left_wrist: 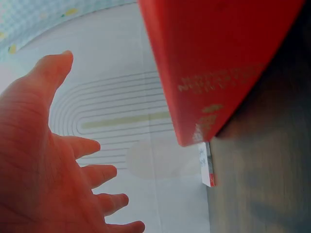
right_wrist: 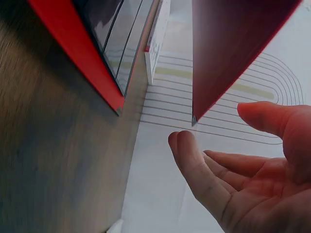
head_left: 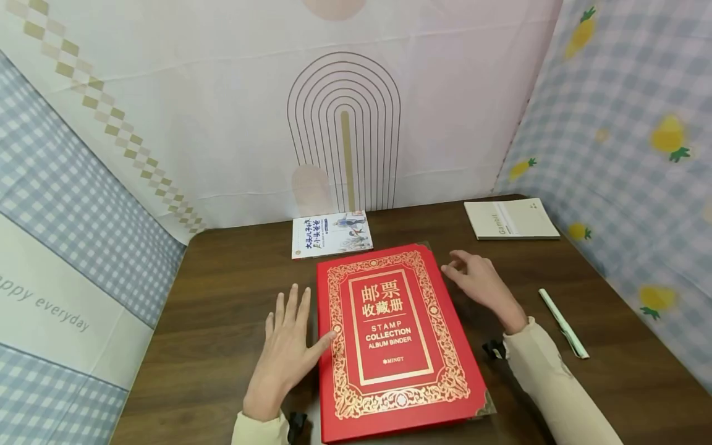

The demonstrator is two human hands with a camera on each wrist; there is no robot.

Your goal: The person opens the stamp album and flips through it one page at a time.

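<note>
A red stamp album [head_left: 392,371] with gold lettering and an ornate gold border lies at the front middle of the table. Its front cover [right_wrist: 233,43] stands raised in the right wrist view, apart from the dark, strip-pocketed pages [right_wrist: 121,48] below. My left hand [head_left: 289,346] is spread beside the spine, fingers straight, its thumb overlapping the album's left edge in the head view. On the other side, my right hand [head_left: 481,284] hovers off the cover's upper right edge. Its fingers are loosely bent around nothing, fingertips just off the cover corner.
Behind the album lies a white illustrated booklet [head_left: 332,235]. A pale "Gambit" notebook [head_left: 512,219] sits at the back right, and a light green pen [head_left: 563,322] rests right of my right forearm. Patterned cloth [head_left: 239,123] hangs around the wooden table [head_left: 222,296].
</note>
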